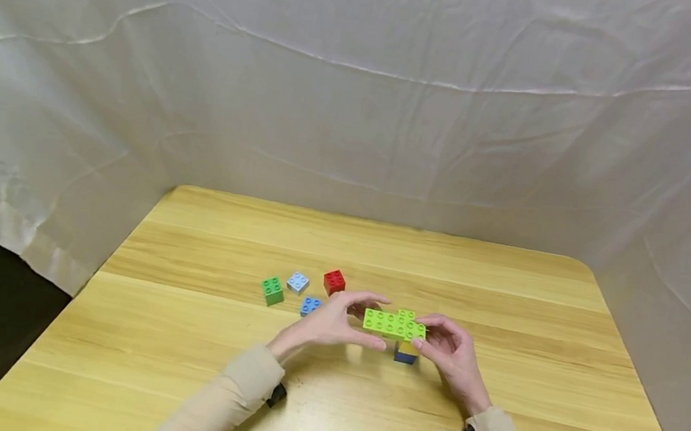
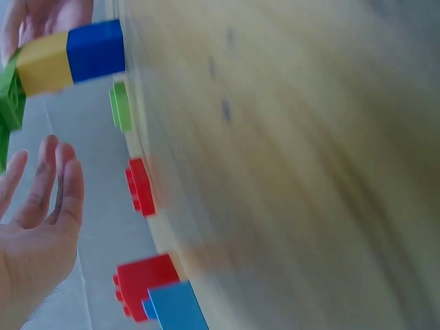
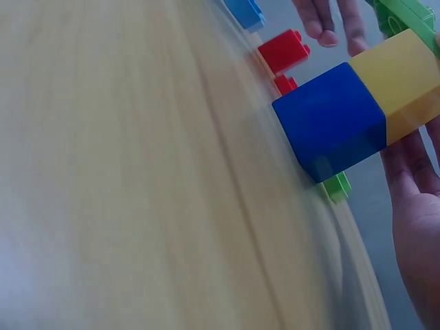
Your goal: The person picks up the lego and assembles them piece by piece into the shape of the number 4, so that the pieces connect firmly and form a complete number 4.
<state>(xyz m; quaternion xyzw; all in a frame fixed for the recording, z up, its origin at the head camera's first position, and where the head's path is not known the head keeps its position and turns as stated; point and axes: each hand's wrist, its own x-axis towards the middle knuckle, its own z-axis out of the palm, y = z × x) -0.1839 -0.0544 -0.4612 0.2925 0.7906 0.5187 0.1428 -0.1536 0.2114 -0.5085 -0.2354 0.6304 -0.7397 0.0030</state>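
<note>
My right hand [image 1: 453,356] holds a stack of toy building bricks between thumb and fingers, lifted off the table. On top lies a long lime-green brick [image 1: 384,323], which sticks out to the left. Below it come a yellow brick [image 3: 399,79] and a dark blue brick [image 3: 330,124] at the bottom. My left hand [image 1: 335,322] stands around the left end of the long brick, thumb and fingers spread; in the left wrist view its fingers [image 2: 42,185] look apart from it. Behind the stack, a small lime-green brick [image 2: 121,106] rests on the table.
Left of my hands, a green brick [image 1: 272,292], a light blue brick [image 1: 298,282], a blue brick [image 1: 310,305] and a red brick [image 1: 334,282] stand on the wooden table [image 1: 192,386]. Another red brick [image 2: 139,187] sits near the lime-green one. Pale cloth [image 1: 397,141] hangs around the table.
</note>
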